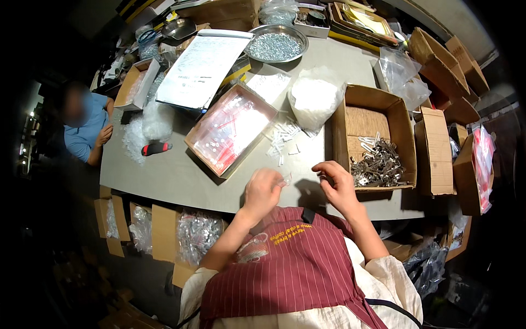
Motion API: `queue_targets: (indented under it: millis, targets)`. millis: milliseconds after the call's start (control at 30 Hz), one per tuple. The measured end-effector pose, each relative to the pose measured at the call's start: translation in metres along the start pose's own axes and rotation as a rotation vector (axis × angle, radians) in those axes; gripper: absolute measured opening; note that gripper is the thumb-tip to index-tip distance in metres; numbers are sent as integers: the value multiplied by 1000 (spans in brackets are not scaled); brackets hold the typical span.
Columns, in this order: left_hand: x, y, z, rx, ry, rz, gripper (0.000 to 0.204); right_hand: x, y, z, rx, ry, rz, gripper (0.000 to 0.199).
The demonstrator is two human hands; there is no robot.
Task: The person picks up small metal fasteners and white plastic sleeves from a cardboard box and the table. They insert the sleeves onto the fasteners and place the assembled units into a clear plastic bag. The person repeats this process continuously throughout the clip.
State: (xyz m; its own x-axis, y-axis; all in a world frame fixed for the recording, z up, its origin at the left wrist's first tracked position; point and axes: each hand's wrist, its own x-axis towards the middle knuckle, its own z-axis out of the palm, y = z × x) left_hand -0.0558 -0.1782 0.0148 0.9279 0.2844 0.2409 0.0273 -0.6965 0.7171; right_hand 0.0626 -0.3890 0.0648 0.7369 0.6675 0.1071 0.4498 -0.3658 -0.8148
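Observation:
My left hand (262, 191) is above the near edge of the table, its fingers pinched on a small clear plastic bag (286, 179). To its right, my right hand (338, 186) hovers with curled fingers; whatever lies between them is too small to make out. Just beyond the hands, small white plastic pieces (282, 137) are scattered on the table. A shallow box (219, 174) of clear bags with red edges lies tilted at the left. Close to my right hand stands a cardboard box (366, 97) with a heap of dark and shiny metal parts (378, 167).
A clear bag of white pieces (315, 98) stands behind the loose ones. Farther back are a metal bowl of small silvery parts (277, 44) and a paper pad (203, 68). A red-and-black tool (156, 148) lies left. Another person (90, 123) is at the table's left end.

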Motion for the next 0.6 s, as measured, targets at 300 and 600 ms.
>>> queue_targets:
  millis: [300,600]
  targets:
    - [-1,9,7,-220,-93,-196,22,-49,45,21,-702,-439,194,21]
    - [0,6,4,-426,-206,-270,34,-10,8,7,-300,-333,-192,20]
